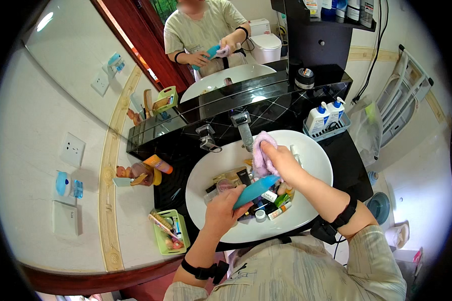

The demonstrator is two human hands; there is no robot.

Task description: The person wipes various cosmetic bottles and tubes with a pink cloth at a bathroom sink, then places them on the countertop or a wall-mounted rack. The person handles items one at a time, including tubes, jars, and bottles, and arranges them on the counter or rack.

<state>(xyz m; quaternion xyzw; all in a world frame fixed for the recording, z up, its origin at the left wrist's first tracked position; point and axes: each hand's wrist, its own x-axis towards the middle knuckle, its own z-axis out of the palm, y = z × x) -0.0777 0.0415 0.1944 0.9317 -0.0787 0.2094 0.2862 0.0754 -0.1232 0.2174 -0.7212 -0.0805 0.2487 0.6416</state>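
Observation:
My left hand (pixel 223 211) grips a long blue object (pixel 254 192), perhaps a bottle or tube, tilted up to the right over the sink. In my right hand (pixel 284 161) is a folded pink cloth (pixel 264 154), its lower edge close to the blue object's upper end; whether they touch I cannot tell. Below both hands, the white oval washbasin (pixel 316 150) holds a heap of cosmetics. Among them are a green packet (pixel 282 200), a small white-lidded jar (pixel 260 215) and a white tube with an orange part (pixel 280 210). My left hand hides some of the heap.
A chrome faucet (pixel 244 129) overhangs the basin's back rim, beside a second chrome fitting (pixel 208 137). Left stands a green basket (pixel 169 240) of toiletries and an orange tube (pixel 158 164). A blue basket (pixel 327 129) with pump bottles (pixel 318 119) sits back right, below a mirror (pixel 218 45).

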